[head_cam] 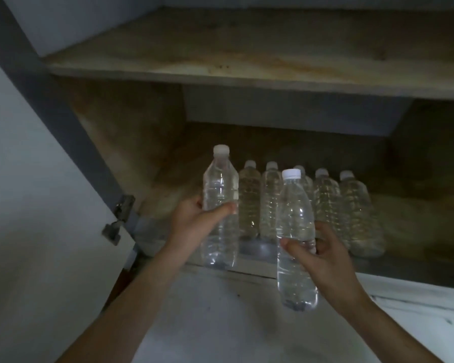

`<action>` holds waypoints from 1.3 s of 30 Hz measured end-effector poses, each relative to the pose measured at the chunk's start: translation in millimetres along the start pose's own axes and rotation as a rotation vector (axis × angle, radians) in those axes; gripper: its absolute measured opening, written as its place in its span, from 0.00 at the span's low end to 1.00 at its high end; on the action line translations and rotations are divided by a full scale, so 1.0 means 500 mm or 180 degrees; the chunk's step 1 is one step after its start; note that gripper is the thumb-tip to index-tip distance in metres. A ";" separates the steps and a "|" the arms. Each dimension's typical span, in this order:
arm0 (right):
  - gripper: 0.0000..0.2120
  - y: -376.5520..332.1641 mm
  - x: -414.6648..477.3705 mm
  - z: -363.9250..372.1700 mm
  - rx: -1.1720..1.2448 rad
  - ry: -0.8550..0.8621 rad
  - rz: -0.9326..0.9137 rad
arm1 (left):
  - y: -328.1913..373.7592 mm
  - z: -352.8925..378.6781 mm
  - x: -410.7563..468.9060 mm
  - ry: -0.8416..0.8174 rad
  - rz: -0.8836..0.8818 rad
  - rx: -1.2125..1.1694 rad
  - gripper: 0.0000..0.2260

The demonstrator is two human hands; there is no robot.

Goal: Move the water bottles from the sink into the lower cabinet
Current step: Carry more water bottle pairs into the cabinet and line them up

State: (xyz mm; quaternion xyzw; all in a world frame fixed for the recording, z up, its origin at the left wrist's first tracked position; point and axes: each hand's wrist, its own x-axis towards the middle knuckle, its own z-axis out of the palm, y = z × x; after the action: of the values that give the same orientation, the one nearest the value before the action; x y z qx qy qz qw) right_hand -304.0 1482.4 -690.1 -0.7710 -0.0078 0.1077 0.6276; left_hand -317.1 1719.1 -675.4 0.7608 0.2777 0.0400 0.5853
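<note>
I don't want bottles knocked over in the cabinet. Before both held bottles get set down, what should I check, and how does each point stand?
1. Left hand grips its clear plastic white-capped bottle firmly: ok.
2. Right hand grips the second clear bottle: ok.
3. Both held bottles upright, caps on: ok.
4. Free space on the wooden cabinet floor left of the standing row of bottles: ok.
5. Row bottles stable, upright: ok.
6. Clearance under the wooden upper shelf: ok.
</note>
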 end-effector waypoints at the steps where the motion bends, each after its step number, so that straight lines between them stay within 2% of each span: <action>1: 0.17 -0.008 0.003 0.000 0.0031 0.0016 0.0018 | 0.014 0.004 0.016 0.0013 -0.0025 0.0033 0.14; 6: 0.20 -0.030 0.013 0.011 0.0069 0.0170 0.0067 | 0.061 0.026 0.082 0.0175 -0.0153 0.0386 0.21; 14: 0.17 -0.031 0.047 0.042 0.0213 0.0206 -0.0089 | 0.057 0.057 0.122 0.0386 -0.0104 0.0541 0.21; 18: 0.19 -0.033 0.061 0.063 0.0074 0.0222 -0.0052 | 0.052 0.068 0.135 0.0350 -0.0070 0.0458 0.18; 22: 0.15 -0.034 0.067 0.073 0.0047 0.0232 -0.0092 | 0.049 0.068 0.122 0.0089 0.0169 0.0449 0.12; 27: 0.14 -0.029 0.071 0.076 -0.0018 0.0267 -0.0101 | 0.036 0.067 0.090 0.0317 0.0534 0.0325 0.10; 33: 0.12 -0.046 0.107 0.083 -0.0382 0.0297 0.0023 | 0.005 0.060 0.069 0.0022 0.0557 -0.0136 0.07; 36: 0.16 -0.066 0.140 0.088 -0.0700 0.0164 0.0054 | -0.012 0.054 0.069 -0.0169 0.0522 -0.0344 0.09; 39: 0.18 -0.083 0.164 0.101 -0.1181 0.0144 0.0035 | -0.019 0.052 0.073 -0.0126 0.0570 -0.0533 0.10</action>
State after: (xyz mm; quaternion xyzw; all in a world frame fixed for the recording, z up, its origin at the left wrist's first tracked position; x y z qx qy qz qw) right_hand -227.8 1552.2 -672.2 -0.8757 -0.0092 0.0905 0.4742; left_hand -280.0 1715.4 -701.9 0.7316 0.1928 0.1001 0.6462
